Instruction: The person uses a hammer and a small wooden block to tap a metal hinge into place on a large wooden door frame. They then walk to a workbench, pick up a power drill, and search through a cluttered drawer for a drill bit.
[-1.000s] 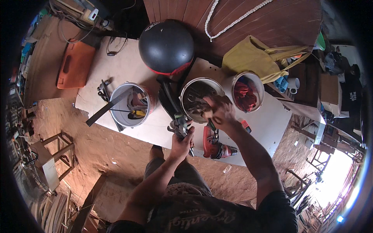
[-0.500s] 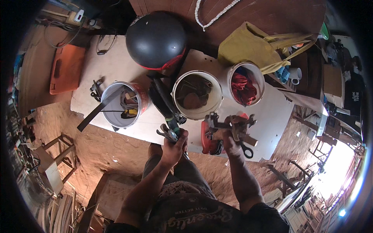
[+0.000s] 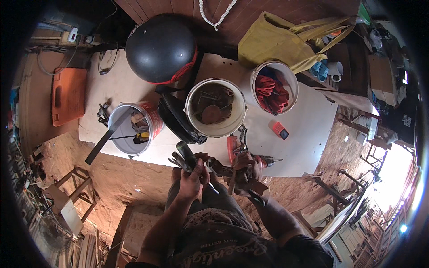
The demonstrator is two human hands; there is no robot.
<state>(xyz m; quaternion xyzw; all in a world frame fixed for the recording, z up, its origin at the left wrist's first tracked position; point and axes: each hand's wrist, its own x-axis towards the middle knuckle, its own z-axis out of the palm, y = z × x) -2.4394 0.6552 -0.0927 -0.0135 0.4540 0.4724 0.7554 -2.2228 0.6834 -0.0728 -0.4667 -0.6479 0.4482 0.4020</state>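
Left hand is closed around a bundle of dark hand tools, handles in the palm and heads pointing far. Right hand clamps a second cluster of rusty tools just beside it — both loads held at the near edge of the table, apparently to keep them clear of the red power drill lying there. On the pale tabletop stand three buckets: the white centre bucket holds rusty metal parts. A black helmet sits at the far side. The floor is bare reddish earth — a cluttered workshop.
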